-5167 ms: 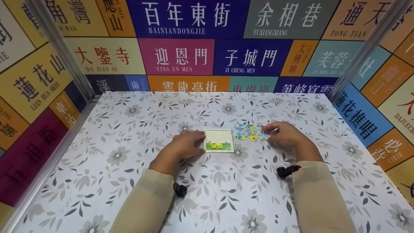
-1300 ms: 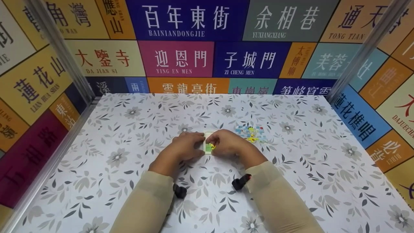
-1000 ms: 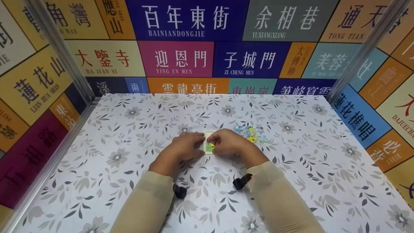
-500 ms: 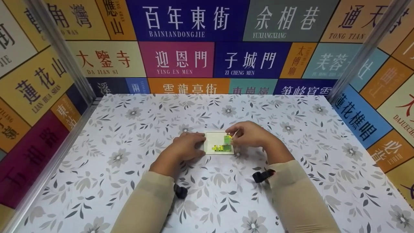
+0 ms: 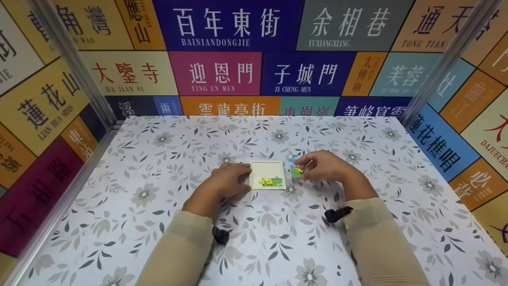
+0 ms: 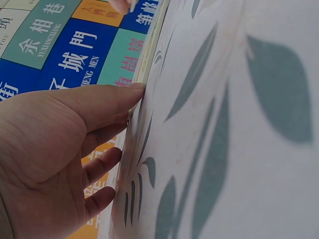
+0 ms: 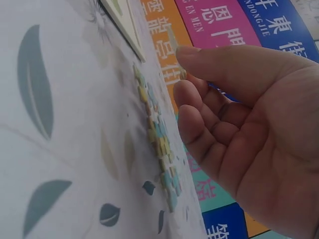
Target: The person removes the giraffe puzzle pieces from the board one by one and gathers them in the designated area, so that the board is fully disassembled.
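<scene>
A cream square puzzle tray (image 5: 266, 170) lies flat on the table. Several green and yellow puzzle pieces (image 5: 270, 181) sit along its lower right. My left hand (image 5: 226, 179) rests at the tray's left edge, thumb and fingertips touching it; the left wrist view shows its fingers loosely bent. To the right of the tray, my right hand (image 5: 327, 169) pinches a green and yellow puzzle piece (image 5: 296, 172) between thumb and fingers. In the right wrist view only a thin edge of that pinched piece (image 7: 172, 38) shows. The right hand partly hides the loose pieces in the head view.
Loose blue and yellow puzzle pieces (image 7: 160, 137) lie flat in a cluster right of the tray. A white flower-patterned cloth (image 5: 254, 242) covers the table. Panels with printed signs (image 5: 222, 73) enclose the back and both sides.
My right hand has lifted a green and yellow piece from the tray's lower left and carried it right, beside the loose cluster. The left hand has stayed at the tray's edge.
</scene>
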Action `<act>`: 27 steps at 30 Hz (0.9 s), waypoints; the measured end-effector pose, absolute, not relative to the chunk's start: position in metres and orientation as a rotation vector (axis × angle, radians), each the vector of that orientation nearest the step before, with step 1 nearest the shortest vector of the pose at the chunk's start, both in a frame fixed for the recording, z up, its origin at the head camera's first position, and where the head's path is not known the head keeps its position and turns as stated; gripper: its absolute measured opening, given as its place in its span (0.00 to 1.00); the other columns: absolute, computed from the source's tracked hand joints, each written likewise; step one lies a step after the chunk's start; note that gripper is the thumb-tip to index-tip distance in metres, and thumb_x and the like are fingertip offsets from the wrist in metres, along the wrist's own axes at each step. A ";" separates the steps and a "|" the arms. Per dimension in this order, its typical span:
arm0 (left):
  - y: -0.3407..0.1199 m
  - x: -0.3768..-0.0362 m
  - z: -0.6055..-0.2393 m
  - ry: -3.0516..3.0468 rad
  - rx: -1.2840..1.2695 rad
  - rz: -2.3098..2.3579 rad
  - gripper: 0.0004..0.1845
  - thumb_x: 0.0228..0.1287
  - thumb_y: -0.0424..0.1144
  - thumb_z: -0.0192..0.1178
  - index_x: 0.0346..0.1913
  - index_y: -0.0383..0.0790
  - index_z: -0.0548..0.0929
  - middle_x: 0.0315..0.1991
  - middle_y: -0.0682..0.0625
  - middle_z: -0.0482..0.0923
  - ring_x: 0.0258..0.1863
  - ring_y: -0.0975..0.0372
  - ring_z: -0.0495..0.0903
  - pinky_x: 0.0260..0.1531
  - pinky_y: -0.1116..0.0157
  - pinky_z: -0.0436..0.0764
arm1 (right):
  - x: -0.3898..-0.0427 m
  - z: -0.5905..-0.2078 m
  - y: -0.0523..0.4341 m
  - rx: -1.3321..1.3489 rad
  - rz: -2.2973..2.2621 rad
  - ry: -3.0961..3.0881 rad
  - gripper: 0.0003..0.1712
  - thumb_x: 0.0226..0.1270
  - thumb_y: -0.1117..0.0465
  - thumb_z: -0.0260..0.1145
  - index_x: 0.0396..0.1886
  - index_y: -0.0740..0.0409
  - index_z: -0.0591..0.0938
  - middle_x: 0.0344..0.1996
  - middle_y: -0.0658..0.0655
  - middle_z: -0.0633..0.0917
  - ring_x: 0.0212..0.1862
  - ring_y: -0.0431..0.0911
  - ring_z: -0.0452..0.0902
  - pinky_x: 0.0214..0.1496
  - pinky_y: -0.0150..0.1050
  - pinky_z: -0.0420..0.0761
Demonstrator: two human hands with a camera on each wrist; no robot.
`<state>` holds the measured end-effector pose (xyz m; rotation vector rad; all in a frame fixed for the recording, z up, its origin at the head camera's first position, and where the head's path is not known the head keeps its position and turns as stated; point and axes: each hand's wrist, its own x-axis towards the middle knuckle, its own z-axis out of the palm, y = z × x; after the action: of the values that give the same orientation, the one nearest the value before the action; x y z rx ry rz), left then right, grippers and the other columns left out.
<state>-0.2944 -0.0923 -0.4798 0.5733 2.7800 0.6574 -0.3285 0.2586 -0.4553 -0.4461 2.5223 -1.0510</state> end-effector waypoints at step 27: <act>-0.092 -0.295 -0.480 2.770 0.541 0.660 0.34 0.71 0.50 0.70 0.77 0.54 0.76 0.82 0.60 0.69 0.83 0.50 0.62 0.78 0.40 0.61 | -0.329 -0.461 0.244 -0.458 -0.902 2.554 0.25 0.62 0.60 0.79 0.61 0.48 0.89 0.52 0.54 0.90 0.51 0.48 0.86 0.47 0.39 0.84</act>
<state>-0.2955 -0.0923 -0.4801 0.5407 2.7698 0.6601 -0.3294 0.2440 -0.4615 -0.4585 2.5537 -0.9023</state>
